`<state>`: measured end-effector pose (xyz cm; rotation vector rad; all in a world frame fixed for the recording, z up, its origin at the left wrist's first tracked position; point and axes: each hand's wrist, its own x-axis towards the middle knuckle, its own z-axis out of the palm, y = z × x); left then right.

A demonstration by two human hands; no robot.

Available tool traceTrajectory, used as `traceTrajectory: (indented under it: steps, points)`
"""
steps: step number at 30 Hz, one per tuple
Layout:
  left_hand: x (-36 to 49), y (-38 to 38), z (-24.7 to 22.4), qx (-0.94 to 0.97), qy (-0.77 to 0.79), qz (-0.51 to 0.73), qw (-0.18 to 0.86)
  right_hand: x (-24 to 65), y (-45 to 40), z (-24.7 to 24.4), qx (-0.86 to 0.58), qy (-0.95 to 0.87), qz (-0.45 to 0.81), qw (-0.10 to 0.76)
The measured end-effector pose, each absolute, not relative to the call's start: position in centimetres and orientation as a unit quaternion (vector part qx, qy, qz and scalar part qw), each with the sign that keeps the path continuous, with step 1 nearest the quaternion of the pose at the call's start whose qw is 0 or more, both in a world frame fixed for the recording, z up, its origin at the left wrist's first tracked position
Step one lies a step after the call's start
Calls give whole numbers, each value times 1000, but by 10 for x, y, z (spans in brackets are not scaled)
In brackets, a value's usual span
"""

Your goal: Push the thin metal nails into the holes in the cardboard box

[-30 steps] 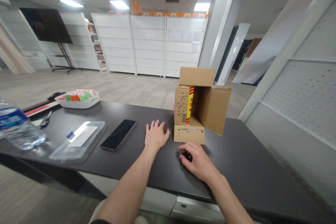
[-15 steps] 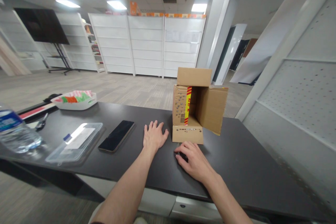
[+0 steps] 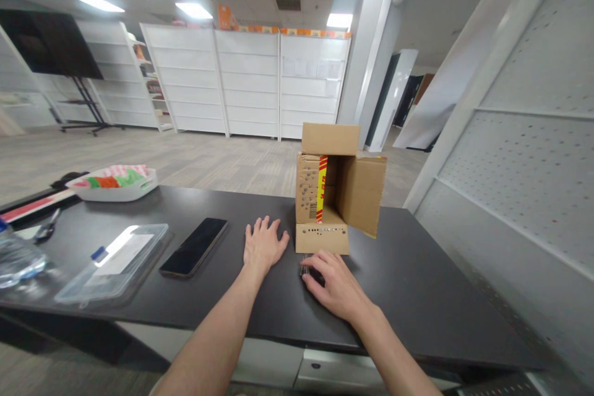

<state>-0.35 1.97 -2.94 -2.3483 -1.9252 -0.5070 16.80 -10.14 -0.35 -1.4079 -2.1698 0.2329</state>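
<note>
My left hand [image 3: 264, 245] lies on the dark table [image 3: 417, 297] with its fingers spread and nothing in it, between the black phone [image 3: 193, 247] and the cardboard box. The box [image 3: 330, 189] stands open toward me, a yellow and red tape strip down its left side and small metallic dots on its flaps. Just in front of its lower flap, my right hand [image 3: 331, 284] is curved over some thin metallic pieces [image 3: 304, 266] on the table. Its thumb and fingertips are apart around them; what lies under the palm is hidden.
On the left are a clear plastic case [image 3: 116, 266], a water bottle [image 3: 18, 260], scissors [image 3: 47, 227] and a white basket [image 3: 116, 193] with coloured cloth or packets. A perforated white panel [image 3: 533, 167] rises at the right.
The whole view has shifted, so the table items appear farther left. Both hands keep nearly the same places beside the box.
</note>
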Motion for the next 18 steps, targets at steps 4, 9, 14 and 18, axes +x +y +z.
traceTrajectory:
  steps: [4, 9, 14, 18]
  points:
    - [-4, 21, -32, -760, -623, -182, 33, 175, -106, -5, -534, -791, 99, 283]
    - [-4, 20, -31, -771, -589, -238, 42, 189, -121, -6, -562, -774, 86, 278]
    - [-7, 9, -21, -808, -480, -337, 50, 222, -158, -7, -594, -757, 67, 265]
    - [-12, -5, -16, -837, -402, -371, 21, 278, -225, -26, -620, -729, -8, 289]
